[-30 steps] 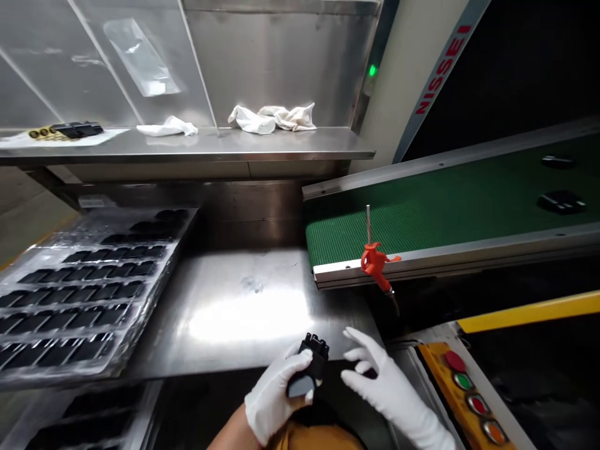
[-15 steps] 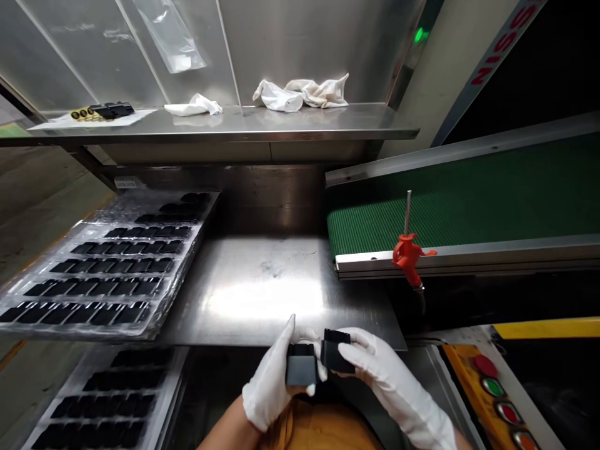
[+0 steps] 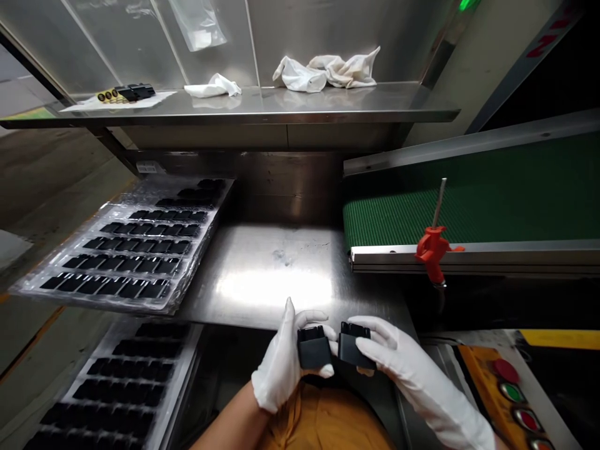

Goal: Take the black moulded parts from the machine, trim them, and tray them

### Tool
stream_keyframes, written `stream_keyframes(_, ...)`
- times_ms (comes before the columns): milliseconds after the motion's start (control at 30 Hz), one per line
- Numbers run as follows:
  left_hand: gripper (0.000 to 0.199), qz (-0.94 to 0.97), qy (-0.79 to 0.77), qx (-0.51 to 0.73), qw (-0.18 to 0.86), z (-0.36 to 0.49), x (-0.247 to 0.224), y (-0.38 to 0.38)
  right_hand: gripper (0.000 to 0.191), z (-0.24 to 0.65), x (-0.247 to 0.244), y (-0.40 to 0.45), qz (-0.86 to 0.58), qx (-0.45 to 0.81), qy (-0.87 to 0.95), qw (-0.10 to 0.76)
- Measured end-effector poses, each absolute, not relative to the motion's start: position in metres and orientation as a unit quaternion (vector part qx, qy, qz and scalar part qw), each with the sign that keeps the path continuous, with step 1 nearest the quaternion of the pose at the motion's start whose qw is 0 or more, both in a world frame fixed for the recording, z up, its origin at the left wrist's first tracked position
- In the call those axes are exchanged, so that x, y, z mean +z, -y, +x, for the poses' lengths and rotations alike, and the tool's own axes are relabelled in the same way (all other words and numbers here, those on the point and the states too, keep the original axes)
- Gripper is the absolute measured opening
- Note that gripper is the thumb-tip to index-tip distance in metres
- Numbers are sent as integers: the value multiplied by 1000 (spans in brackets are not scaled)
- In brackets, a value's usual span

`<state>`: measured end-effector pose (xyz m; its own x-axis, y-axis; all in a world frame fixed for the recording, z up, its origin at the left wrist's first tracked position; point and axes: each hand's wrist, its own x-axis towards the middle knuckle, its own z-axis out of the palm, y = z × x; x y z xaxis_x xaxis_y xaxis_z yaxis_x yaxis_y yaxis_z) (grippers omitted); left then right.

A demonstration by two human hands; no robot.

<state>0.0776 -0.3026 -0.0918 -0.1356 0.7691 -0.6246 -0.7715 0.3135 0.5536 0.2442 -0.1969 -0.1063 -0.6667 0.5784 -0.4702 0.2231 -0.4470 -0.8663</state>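
My left hand (image 3: 281, 362), in a white glove, holds a black plastic part (image 3: 315, 350) by its sides, thumb pointing up and away. Its broad flat face is turned toward me, with a ridged section along the top. In my gloved right hand (image 3: 394, 350) is a second black plastic part (image 3: 354, 345) of similar look, gripped between thumb and fingers. The two parts are side by side with a narrow gap, just in front of the steel table's edge (image 3: 262, 322). Some fingertips are hidden behind the parts.
Clear trays (image 3: 171, 300) with rows of black parts lie at left, with more trays (image 3: 159, 406) below. A green conveyor (image 3: 473, 206) with a red air gun (image 3: 434, 250) is at right, above a button box (image 3: 497, 387). White cloths (image 3: 300, 76) rest on the shelf (image 3: 262, 112).
The view has shifted a little. The black part in my right hand has turned, showing more of its broad face, and the part in my left hand is tilted slightly.
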Motion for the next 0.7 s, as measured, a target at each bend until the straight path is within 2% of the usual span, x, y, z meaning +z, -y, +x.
stream_keyframes(167,47,-39,-415,621,663,82,-101,304,54,241,-116,207,-503,569,641,108)
stream_keyframes(300,48,-66,-399,625,667,90,-105,303,44,232,-118,221,-479,455,738,135)
stream_keyframes(500,31,-53,-370,649,663,99,-112,308,42,231,-122,228,-456,538,698,124)
stream_keyframes(700,22,7,-398,648,649,97,-117,311,58,237,-104,234,-377,653,650,91)
